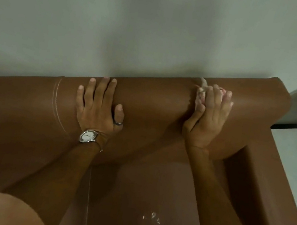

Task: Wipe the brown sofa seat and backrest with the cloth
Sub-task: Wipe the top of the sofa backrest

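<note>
While the left hand (98, 107) braces the backrest (155, 101), the right hand (208, 120) presses the bunched cloth (200, 93).

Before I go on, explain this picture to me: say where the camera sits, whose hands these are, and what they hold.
There is no machine here. The one picture comes from a camera worn on a person's head, looking forward and down, so the two bare arms reaching out from the bottom are the wearer's own.

They lean over a brown sofa that stands against a pale wall. The left hand, with a wristwatch and a ring on the thumb, lies flat and empty on the rounded backrest. The right hand presses a small, pale, crumpled cloth against the top of the same backrest, further right. Most of the cloth is hidden under the fingers.

Lower down, the seat shows a few small whitish specks.
</note>
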